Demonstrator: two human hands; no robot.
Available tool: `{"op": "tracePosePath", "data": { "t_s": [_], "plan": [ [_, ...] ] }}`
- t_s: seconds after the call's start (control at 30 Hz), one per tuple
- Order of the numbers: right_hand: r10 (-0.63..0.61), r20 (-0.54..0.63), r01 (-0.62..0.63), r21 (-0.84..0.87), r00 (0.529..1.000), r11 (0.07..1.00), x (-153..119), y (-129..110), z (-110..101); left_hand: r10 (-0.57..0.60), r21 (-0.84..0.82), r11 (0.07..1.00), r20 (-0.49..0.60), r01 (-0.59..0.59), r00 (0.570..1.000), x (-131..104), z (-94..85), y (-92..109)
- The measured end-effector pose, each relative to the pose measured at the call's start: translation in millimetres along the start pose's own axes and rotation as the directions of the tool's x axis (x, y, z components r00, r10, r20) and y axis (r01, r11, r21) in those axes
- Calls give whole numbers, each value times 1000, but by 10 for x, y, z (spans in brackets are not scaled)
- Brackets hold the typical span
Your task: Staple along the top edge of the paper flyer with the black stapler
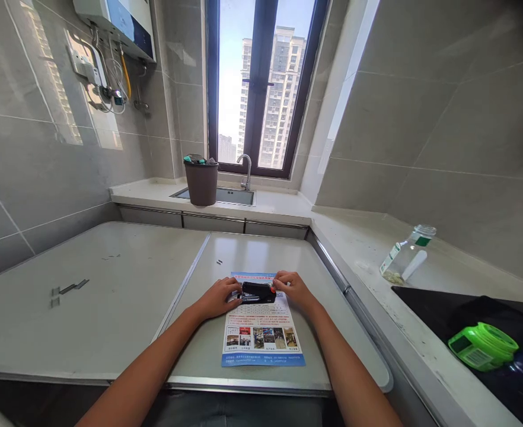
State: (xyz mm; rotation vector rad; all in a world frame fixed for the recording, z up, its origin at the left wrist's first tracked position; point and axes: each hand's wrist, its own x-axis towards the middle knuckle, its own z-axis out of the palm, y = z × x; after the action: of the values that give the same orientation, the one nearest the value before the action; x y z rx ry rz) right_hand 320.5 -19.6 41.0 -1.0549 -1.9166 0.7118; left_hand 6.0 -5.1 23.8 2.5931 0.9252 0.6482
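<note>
A black stapler point(258, 293) lies across the upper part of a printed flyer point(264, 358) on the white table. My left hand point(220, 296) pinches its left end, fingers above and thumb below. At its other end, by a small red part, the curled fingers of my right hand point(293, 289) grip it. The inside of the stapler is too small to make out. Beyond the flyer lie small staple strips point(219, 261). More staple strips point(68, 289) are scattered on the left table panel.
Ahead, a brown bin point(201, 182) stands at the sink point(235, 196) by a faucet point(246, 172). On the right counter point(359, 237) are a glass jar point(404, 261) and a green-lidded container point(482, 346) on a black surface. A raised metal-edged ledge borders the table.
</note>
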Motion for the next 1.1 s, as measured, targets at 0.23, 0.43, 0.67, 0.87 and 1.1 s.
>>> {"op": "tracePosePath", "data": {
  "t_s": [0.23,0.43,0.67,0.87,1.1],
  "plan": [
    [12,4,-11,-8,1000,1000,-3,2,7,15,-59,998,8,-14,1000,17,11,-13],
    [-39,23,40,-64,999,997,1,13,0,-6,-131,991,-9,5,1000,23,64,-77],
    [-162,-40,155,-129,986,979,17,15,129,-38,-195,980,2,37,999,23,69,-114],
    [-141,108,163,-244,984,956,17,-12,378,-60,-241,969,-34,50,998,32,33,-78],
    [-172,21,172,-275,985,946,-27,-64,401,-246,-492,858,-142,147,959,79,23,-72]
  ]
}}
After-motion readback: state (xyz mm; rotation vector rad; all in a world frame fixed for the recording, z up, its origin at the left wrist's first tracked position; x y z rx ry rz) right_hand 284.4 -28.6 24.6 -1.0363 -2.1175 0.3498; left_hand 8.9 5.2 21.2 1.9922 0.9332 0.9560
